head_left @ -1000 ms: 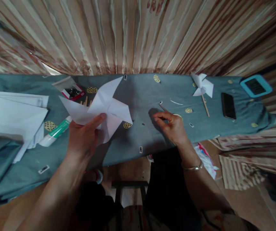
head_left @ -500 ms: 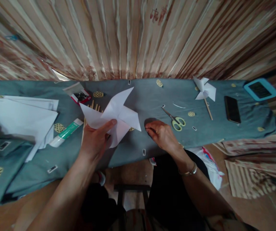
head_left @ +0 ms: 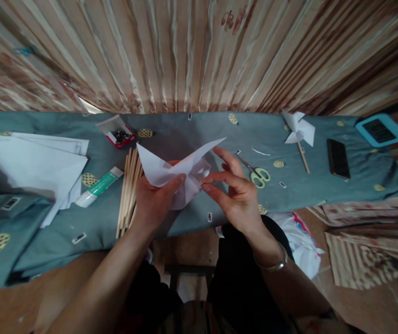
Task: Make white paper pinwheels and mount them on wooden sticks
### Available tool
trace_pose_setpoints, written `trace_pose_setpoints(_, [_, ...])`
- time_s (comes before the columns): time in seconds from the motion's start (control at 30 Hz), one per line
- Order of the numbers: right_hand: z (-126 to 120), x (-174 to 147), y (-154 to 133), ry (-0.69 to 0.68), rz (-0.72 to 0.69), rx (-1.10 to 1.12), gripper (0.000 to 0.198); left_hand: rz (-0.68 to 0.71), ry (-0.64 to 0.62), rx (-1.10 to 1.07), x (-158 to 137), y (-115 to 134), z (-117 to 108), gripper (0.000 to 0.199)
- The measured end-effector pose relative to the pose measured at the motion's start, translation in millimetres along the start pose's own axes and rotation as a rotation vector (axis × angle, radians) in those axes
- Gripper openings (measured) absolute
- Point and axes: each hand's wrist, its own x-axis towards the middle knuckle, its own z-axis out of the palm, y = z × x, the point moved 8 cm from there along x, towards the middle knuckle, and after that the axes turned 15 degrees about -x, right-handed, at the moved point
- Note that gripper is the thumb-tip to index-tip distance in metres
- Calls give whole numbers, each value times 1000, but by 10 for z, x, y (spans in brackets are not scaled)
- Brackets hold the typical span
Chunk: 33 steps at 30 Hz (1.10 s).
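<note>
A white paper pinwheel (head_left: 181, 178) is tilted up above the table, gripped by my left hand (head_left: 155, 199) with the thumb pressed on its front near the middle. My right hand (head_left: 236, 195) is at the pinwheel's right side. Its thumb and forefinger pinch a tiny pin (head_left: 201, 183) close to the paper, while its other fingers are raised. Whether the pin touches the paper is hard to tell. Under and beside my left hand lies a bundle of thin wooden sticks (head_left: 128, 185). Behind them sits an open red and white box (head_left: 119, 134) with small shiny pieces inside.
Paper sheets (head_left: 35, 162) and a green-and-white glue tube (head_left: 99, 187) lie on the left of the cloth-covered table. Scissors (head_left: 257, 175), a pinwheel on a stick (head_left: 299, 130), a phone (head_left: 337, 157) and a blue-framed device (head_left: 380, 130) lie to the right. A curtain (head_left: 171, 55) hangs behind.
My left hand has moved right and tipped the pinwheel, uncovering the sticks. My right hand has come up to the paper with its pinch.
</note>
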Motion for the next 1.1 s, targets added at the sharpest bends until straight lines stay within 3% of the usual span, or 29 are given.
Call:
trace_pose_setpoints(0.27, [209, 49, -16, -22, -26, 98, 5, 65, -69, 16, -32, -2, 37, 18])
trace_pose_setpoints(1.1, [277, 38, 76, -55, 79, 218, 2, 46, -121, 10, -37, -71, 43, 20])
